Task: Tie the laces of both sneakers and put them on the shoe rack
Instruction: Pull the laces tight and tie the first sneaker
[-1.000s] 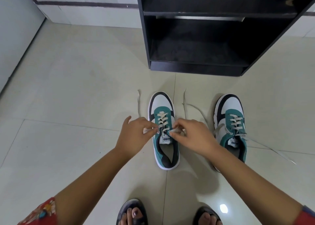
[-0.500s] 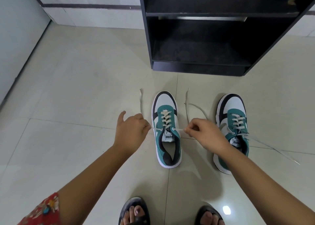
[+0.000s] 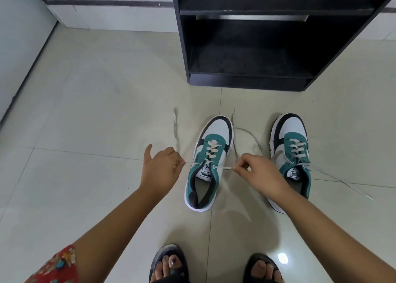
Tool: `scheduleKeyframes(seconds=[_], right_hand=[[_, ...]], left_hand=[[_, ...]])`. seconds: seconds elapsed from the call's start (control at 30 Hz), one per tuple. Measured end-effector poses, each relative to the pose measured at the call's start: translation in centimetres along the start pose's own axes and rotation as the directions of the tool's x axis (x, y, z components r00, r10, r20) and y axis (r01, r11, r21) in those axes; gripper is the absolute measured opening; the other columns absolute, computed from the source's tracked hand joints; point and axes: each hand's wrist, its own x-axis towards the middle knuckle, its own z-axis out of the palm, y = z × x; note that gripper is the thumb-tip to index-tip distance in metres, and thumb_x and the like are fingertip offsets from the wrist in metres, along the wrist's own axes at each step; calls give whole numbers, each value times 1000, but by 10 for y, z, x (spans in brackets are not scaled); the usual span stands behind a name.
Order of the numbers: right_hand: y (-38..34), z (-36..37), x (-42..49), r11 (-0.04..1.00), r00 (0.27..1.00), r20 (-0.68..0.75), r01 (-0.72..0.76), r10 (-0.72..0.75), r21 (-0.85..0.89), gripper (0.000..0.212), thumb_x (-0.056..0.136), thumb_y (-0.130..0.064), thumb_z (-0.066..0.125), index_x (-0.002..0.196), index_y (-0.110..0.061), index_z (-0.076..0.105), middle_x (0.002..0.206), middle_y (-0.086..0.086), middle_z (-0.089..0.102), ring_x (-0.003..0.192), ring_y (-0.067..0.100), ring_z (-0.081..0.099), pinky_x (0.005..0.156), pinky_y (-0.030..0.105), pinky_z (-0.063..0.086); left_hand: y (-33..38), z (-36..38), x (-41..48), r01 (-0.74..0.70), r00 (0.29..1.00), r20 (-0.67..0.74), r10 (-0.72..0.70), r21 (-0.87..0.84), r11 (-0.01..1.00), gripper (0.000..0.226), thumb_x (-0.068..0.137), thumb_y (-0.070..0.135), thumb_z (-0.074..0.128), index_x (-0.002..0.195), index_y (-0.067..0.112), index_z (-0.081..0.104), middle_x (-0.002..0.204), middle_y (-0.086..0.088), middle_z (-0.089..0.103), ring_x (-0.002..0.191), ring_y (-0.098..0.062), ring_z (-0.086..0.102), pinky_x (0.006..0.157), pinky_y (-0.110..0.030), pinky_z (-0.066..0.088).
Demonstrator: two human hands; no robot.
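Observation:
Two teal, white and black sneakers stand on the tiled floor, toes toward the rack. The left sneaker [image 3: 209, 164] sits between my hands. My left hand [image 3: 159, 169] pinches its left lace end [image 3: 175, 125], and my right hand [image 3: 260, 173] pinches its right lace end [image 3: 222, 167]; both laces are pulled taut sideways from the top eyelets. The right sneaker [image 3: 291, 152] stands partly behind my right wrist, its laces [image 3: 340, 181] lying loose across the floor. The black shoe rack [image 3: 246, 47] stands open just beyond the shoes.
My feet in dark sandals [image 3: 169, 265] show at the bottom edge. A white wall with a dark stripe [image 3: 107, 4] runs behind the rack, and a pale panel [image 3: 19, 36] borders the left. Beige tile floor [image 3: 85, 111] stretches to the left.
My hands have moved apart from above the left sneaker's tongue, drawing its two lace ends out sideways until taut. The right sneaker has not moved.

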Motion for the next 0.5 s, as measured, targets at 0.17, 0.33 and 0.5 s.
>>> scheduleKeyframes(seconds=[0.17, 0.33, 0.5], right_hand=[[2, 16, -13, 918, 914, -307, 144, -267, -369, 24, 90, -40, 47, 96, -19, 59, 94, 0, 61, 88, 20, 56, 73, 36, 49], [-7, 36, -15, 999, 993, -113, -36, 40, 35, 46, 92, -54, 40, 71, -18, 59, 64, -4, 59, 60, 12, 55, 56, 30, 40], [-19, 50, -1, 621, 973, -85, -70, 216, 781, 13, 86, -10, 65, 76, -16, 70, 76, -9, 69, 67, -2, 61, 63, 12, 47]], left_hand=[[14, 6, -20, 77, 990, -87, -108, -296, 952, 27, 91, 43, 50, 110, 26, 58, 109, 7, 64, 104, -14, 58, 96, -39, 41], [36, 8, -27, 345, 934, 190, -304, -705, 619, 18, 93, 37, 50, 100, 31, 64, 100, 7, 66, 95, -9, 60, 78, -22, 45], [49, 0, -15, 467, 862, 332, -383, -813, 346, 20, 88, 30, 60, 102, 21, 71, 101, 1, 69, 94, -11, 62, 77, -26, 48]])
